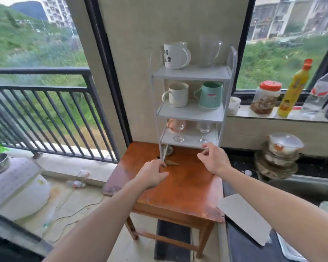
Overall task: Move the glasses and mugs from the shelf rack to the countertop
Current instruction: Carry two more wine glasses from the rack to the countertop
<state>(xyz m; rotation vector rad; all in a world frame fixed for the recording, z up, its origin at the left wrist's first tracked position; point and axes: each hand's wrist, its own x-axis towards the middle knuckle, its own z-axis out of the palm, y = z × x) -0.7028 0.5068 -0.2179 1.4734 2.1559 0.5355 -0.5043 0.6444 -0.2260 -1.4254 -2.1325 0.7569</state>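
Left hand point(153, 173) pinched the shelf rack point(189, 110) by its front leg; right hand point(213, 160), fingers curled, apparently gripped the bottom tier's front edge. Just beyond the hands stood two wine glasses point(179, 132), fragile and top-heavy, best lifted by the stem. Above them, four mugs point(176, 94), rigid and heavier, offered handles. All remained racked on the desk point(178, 186).

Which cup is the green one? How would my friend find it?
Look at the tall white shelf rack standing on the wooden table between the two windows. On its middle shelf, the right-hand cup is the mint green mug. Its neighbour is a plain white mug, and no other cup on the rack is green.
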